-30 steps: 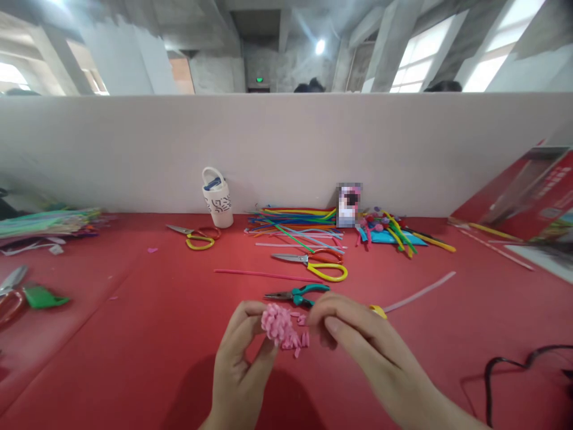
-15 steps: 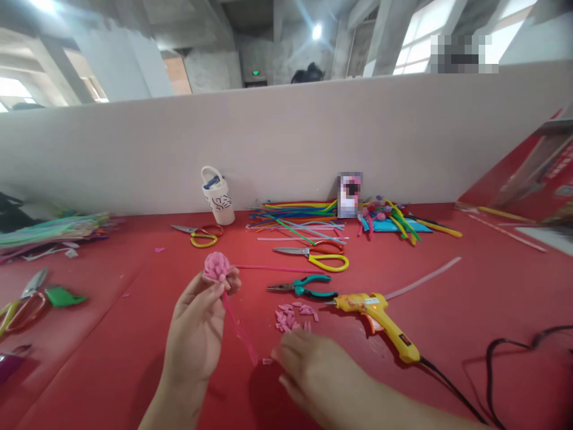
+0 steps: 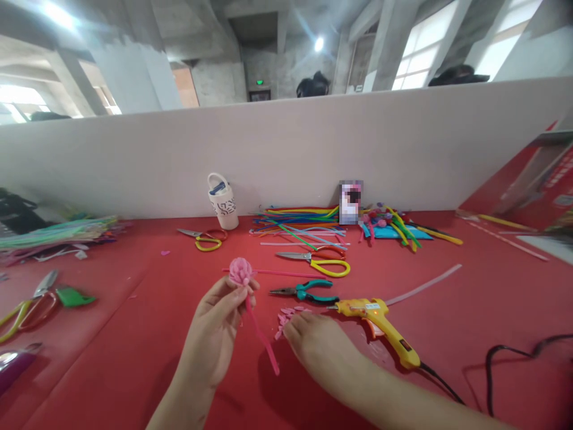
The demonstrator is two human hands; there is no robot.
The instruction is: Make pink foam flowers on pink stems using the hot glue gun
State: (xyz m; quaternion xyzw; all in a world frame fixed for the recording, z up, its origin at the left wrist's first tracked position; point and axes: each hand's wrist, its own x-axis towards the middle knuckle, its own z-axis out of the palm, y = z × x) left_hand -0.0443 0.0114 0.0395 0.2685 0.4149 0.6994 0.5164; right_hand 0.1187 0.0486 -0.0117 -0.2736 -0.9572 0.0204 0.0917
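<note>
Between the thumb and fingers of my left hand [image 3: 215, 325] is a fuzzy pink flower [image 3: 240, 270], pinched just under its bloom. Its pink pipe-cleaner stem [image 3: 264, 340] slants down to the right. My right hand [image 3: 317, 340] rests, fingers curled downward, over a small heap of cut pink pieces [image 3: 284, 318] and covers much of it. Those fingertips are hidden, so any piece in them does not show. Behind the flower, a pink pipe cleaner [image 3: 290, 274] lies flat on the red table [image 3: 147, 334].
Teal pliers [image 3: 304, 292] and a yellow glue gun [image 3: 380, 319] with a black cord lie near my right hand. Beyond are scissors [image 3: 329, 267], more scissors [image 3: 208, 243], a pipe-cleaner bundle [image 3: 295, 218] and a white cup [image 3: 224, 206]. Further scissors [image 3: 33, 304] lie left.
My left hand has shifted right in view with the flower. My right hand has moved up and right onto the heap, hiding more pieces. The small piece beside its fingers is out of sight.
</note>
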